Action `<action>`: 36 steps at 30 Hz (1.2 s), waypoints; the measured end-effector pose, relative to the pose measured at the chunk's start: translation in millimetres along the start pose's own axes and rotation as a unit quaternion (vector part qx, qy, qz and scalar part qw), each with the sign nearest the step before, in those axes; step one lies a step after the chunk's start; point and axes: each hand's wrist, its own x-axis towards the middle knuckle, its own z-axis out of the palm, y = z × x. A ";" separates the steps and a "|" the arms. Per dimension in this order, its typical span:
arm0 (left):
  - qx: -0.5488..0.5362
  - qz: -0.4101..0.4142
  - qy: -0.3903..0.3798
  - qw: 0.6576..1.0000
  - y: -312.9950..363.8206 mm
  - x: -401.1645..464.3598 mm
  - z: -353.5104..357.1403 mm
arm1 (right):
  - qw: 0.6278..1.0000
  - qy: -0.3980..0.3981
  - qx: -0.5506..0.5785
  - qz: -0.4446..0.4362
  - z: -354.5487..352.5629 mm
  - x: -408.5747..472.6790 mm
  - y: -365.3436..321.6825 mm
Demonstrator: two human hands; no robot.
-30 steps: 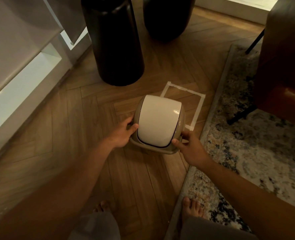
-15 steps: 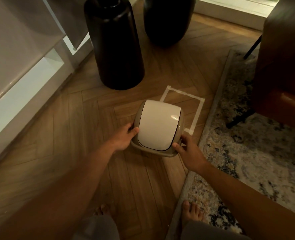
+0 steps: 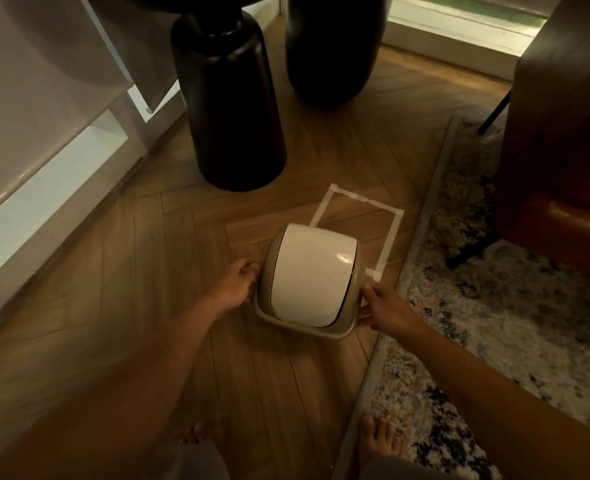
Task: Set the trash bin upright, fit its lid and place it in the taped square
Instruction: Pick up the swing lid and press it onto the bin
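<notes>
The small beige trash bin (image 3: 342,332) stands upright on the wooden floor with its cream swing lid (image 3: 309,273) fitted on top. My left hand (image 3: 236,289) grips the bin's left side and my right hand (image 3: 387,310) grips its right side. The square of white tape (image 3: 388,237) lies just beyond the bin; the bin covers the square's near left part, and the far and right tape lines show.
Two tall black vases (image 3: 233,112) (image 3: 335,46) stand beyond the square. A patterned rug (image 3: 494,306) borders it on the right, with a brown chair (image 3: 563,150) on it. A white cabinet (image 3: 37,174) runs along the left. My bare feet (image 3: 378,441) are at the bottom.
Both hands have slid lower on the bin's sides. The view has tipped, so the bin and square appear lower in the frame; the bin stays at the square's near left corner.
</notes>
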 end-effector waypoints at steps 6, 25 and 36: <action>-0.030 -0.045 -0.005 0.999 -13.3 1.9 7.5 | 0.997 0.020 -0.020 0.068 4.4 13.0 8.7; 0.150 0.280 0.000 0.948 78.9 21.6 38.5 | 0.961 0.025 -0.129 -0.244 8.2 36.4 -54.9; 0.122 0.298 -0.001 0.947 71.9 34.3 35.8 | 0.963 0.063 -0.101 -0.241 15.6 50.1 -52.1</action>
